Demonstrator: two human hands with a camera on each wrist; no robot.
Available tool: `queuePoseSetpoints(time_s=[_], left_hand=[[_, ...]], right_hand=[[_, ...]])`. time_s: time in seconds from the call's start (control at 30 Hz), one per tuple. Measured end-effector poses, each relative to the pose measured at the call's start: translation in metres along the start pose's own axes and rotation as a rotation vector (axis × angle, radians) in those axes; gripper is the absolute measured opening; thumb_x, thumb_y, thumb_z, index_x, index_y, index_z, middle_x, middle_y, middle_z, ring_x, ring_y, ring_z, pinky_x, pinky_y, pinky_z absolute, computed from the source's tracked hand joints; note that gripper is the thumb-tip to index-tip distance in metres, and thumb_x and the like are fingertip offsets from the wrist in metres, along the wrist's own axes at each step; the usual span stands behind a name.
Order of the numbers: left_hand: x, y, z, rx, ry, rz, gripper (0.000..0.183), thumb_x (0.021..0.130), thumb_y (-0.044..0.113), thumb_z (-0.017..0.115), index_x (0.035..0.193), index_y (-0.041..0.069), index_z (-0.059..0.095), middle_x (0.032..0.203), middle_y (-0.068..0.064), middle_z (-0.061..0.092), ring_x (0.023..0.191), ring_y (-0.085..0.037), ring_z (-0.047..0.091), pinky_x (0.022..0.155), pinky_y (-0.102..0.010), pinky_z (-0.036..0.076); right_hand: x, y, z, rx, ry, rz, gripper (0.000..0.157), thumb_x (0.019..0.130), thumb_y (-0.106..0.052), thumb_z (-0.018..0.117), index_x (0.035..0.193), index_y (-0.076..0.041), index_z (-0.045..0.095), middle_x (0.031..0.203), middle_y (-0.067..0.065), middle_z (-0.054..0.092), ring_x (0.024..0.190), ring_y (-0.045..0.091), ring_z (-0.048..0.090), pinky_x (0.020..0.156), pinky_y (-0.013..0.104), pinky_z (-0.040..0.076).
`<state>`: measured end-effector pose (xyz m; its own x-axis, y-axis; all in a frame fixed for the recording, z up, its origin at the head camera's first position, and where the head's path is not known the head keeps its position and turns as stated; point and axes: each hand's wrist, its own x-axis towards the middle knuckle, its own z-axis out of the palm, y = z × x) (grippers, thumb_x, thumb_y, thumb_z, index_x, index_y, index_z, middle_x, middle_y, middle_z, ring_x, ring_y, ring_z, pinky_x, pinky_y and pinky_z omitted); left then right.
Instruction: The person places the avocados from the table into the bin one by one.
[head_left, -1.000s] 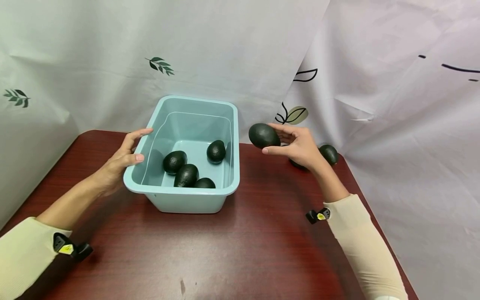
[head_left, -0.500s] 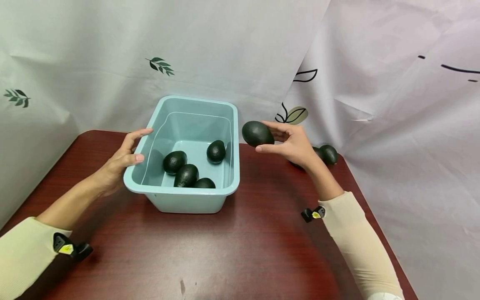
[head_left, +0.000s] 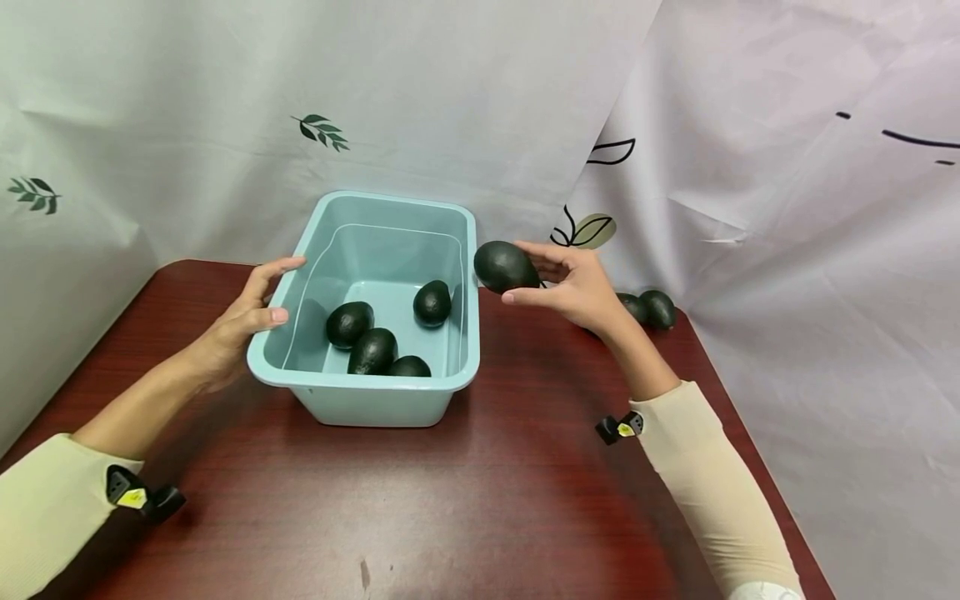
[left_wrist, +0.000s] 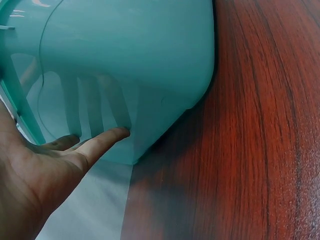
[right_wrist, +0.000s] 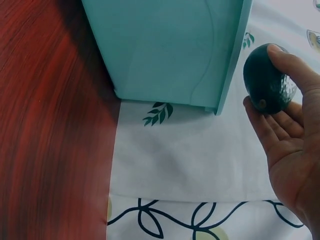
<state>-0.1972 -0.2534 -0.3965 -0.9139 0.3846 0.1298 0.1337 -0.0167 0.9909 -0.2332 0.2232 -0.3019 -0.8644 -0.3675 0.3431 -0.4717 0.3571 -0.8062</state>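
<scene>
A dark green avocado (head_left: 505, 267) is held in my right hand (head_left: 573, 287), pinched between thumb and fingers. It hangs just outside the right rim of a light blue plastic bin (head_left: 367, 400), about level with the rim. In the right wrist view the avocado (right_wrist: 267, 80) shows its stem end near the fingertips. My left hand (head_left: 232, 333) rests against the bin's left side, thumb and index fingertips at the rim. From the left wrist view, its fingers (left_wrist: 102, 144) look extended and touch the outer wall. Several avocados (head_left: 372, 350) lie on the bin's floor.
Behind my right wrist, two more avocados (head_left: 657, 309) sit at the table's back right corner, one partly hidden. The dark red wooden table (head_left: 525, 483) meets a hanging white cloth (head_left: 420, 100) printed with leaves at the back and sides.
My right hand has carried the avocado a short way left, nearer the bin's right rim. More of the avocados at the back corner now shows. The left hand and bin stay put.
</scene>
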Motion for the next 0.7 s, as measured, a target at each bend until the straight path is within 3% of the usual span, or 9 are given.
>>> queuePoseSetpoints(time_s=[0.7], left_hand=[[0.000, -0.001, -0.001, -0.001, 0.001, -0.006, 0.070, 0.105, 0.025, 0.054, 0.169, 0.045, 0.033, 0.153, 0.000, 0.037, 0.126, -0.020, 0.058, 0.087, -0.033, 0.061]], right_hand=[[0.008, -0.015, 0.023, 0.017, -0.049, -0.027, 0.069, 0.079, -0.011, 0.104, 0.143, -0.014, 0.079, 0.135, 0.008, 0.083, 0.116, 0.018, 0.082, 0.105, 0.032, 0.064]])
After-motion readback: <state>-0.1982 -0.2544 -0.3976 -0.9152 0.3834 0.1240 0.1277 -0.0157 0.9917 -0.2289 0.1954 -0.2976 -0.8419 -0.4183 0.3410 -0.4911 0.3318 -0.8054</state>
